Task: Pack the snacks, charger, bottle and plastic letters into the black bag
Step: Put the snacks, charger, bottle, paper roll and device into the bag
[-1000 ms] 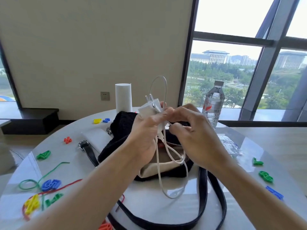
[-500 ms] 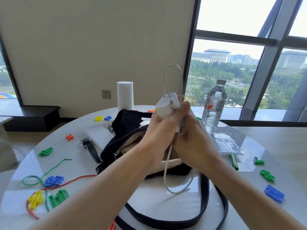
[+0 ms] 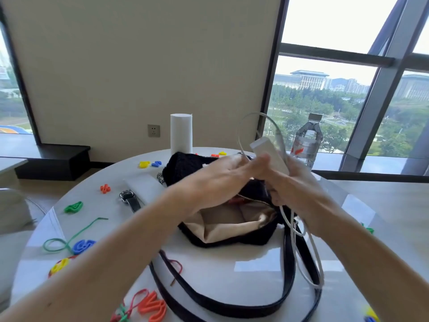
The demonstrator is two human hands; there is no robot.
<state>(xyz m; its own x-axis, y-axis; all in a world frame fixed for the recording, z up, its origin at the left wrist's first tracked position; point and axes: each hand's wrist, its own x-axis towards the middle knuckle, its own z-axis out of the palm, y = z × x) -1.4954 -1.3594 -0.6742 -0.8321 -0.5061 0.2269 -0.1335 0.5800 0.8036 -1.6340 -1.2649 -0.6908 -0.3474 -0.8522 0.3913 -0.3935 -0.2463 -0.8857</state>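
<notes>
Above the open black bag — gripping the charger with right hand, pinching it with left hand too, cable dangling off toward 5 o'clock.

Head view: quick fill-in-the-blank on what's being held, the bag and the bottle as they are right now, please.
The right hand grips the white ____, whose cable hangs down beside the black bag. The bag's zip is ____, showing beige lining. The bottle stands ____ on the table.
Missing words: charger; open; upright.
</notes>
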